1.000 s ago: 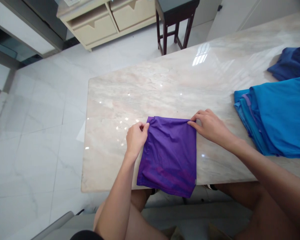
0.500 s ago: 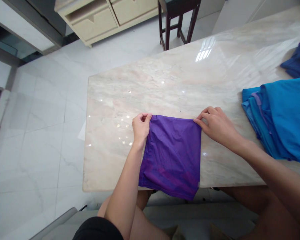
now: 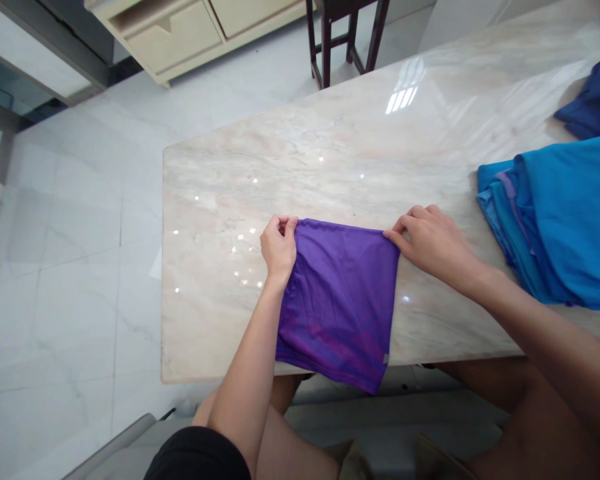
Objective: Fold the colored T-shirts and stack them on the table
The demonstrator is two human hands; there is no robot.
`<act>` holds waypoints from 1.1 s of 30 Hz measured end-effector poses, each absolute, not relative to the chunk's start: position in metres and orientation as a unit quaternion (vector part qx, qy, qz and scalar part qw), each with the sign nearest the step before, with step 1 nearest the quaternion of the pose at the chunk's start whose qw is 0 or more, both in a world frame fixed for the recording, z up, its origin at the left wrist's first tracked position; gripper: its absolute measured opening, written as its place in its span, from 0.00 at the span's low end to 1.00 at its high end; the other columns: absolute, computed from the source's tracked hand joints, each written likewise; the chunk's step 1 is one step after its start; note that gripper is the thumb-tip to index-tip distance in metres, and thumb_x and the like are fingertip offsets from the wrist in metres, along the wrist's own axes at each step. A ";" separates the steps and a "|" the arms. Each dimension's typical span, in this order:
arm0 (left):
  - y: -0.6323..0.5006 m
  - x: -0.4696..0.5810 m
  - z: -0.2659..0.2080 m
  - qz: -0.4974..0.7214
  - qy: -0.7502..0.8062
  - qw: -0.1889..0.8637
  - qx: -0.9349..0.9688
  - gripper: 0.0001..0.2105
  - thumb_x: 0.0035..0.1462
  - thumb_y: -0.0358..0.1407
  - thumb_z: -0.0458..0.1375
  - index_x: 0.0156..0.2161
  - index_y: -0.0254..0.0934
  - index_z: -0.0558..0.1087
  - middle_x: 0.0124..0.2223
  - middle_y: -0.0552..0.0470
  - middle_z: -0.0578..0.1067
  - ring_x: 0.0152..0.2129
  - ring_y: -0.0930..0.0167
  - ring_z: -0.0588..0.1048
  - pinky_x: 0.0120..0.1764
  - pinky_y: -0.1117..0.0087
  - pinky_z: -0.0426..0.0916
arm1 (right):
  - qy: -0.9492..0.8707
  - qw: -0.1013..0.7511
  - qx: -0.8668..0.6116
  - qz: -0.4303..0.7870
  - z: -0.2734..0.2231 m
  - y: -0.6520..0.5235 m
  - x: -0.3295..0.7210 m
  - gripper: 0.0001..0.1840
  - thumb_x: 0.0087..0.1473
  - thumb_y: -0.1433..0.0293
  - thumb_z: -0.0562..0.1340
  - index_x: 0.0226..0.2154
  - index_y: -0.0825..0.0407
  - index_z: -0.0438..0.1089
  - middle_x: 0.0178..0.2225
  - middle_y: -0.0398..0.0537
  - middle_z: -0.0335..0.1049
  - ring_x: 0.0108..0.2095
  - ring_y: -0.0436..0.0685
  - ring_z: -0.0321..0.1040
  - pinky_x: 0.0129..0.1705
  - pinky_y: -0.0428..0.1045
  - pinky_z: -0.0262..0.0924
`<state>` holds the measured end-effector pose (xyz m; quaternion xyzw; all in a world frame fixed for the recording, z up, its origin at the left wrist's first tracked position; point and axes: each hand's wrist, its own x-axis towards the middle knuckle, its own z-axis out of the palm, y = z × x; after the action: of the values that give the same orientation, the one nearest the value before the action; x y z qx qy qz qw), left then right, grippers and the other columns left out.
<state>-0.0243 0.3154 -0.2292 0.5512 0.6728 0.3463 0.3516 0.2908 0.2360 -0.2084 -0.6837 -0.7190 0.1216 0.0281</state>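
Note:
A folded purple garment (image 3: 343, 300) lies on the marble table (image 3: 220, 253), its lower edge hanging over the near side. A small grey tag shows near its lower right corner. My left hand (image 3: 279, 247) pinches the garment's far left corner between thumb and fingers. At the far right corner, my right hand (image 3: 425, 240) is closed in a pinch on the fabric. The far edge runs nearly straight between the two hands.
To the right sits a stack of folded blue clothes (image 3: 575, 220), with a dark blue cloth (image 3: 595, 100) behind it. Beyond the table stand a dark stool (image 3: 350, 40) and a cream cabinet (image 3: 180, 40). The table's left edge drops to a tiled floor.
The view has shifted slightly, so everything sits a little higher and further left. Both hands keep their pinch on the purple garment, whose lower right corner has drawn in to the left.

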 end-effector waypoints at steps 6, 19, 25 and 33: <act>0.292 -0.023 -0.205 0.266 0.698 0.304 0.591 0.16 0.77 0.49 0.61 0.39 0.43 0.78 0.37 0.48 0.84 0.38 0.60 0.81 0.45 0.65 0.68 | -0.717 0.017 -0.688 0.112 -0.203 0.234 0.288 0.23 0.76 0.55 0.56 0.39 0.50 0.80 0.42 0.63 0.78 0.48 0.74 0.72 0.47 0.63 0.66; 0.278 -0.036 -0.200 0.148 0.722 0.259 0.624 0.10 0.76 0.42 0.61 0.41 0.43 0.78 0.39 0.47 0.86 0.39 0.58 0.83 0.44 0.63 0.71 | -0.705 0.001 -0.700 0.111 -0.203 0.233 0.285 0.20 0.76 0.57 0.57 0.40 0.51 0.79 0.43 0.62 0.78 0.48 0.72 0.71 0.45 0.60 0.65; 0.259 -0.015 -0.189 0.138 0.560 0.108 0.810 0.16 0.81 0.39 0.54 0.63 0.41 0.79 0.63 0.38 0.83 0.63 0.55 0.79 0.68 0.52 0.69 | -0.724 -0.013 -0.689 0.044 -0.176 0.227 0.266 0.20 0.76 0.67 0.53 0.49 0.56 0.79 0.49 0.68 0.78 0.53 0.76 0.71 0.50 0.64 0.64; 0.270 -0.006 -0.226 0.047 0.444 0.156 0.881 0.29 0.82 0.44 0.46 0.82 0.40 0.62 0.85 0.42 0.59 0.82 0.59 0.56 0.83 0.47 0.43 | -0.828 0.101 -0.534 0.138 -0.175 0.107 0.167 0.33 0.77 0.64 0.58 0.77 0.60 0.65 0.79 0.67 0.61 0.79 0.75 0.56 0.79 0.69 0.52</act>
<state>-0.0062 0.2703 -0.2256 0.8809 0.4443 0.0472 0.1562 0.1671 0.1070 -0.1754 -0.5342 -0.8278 0.1379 0.1013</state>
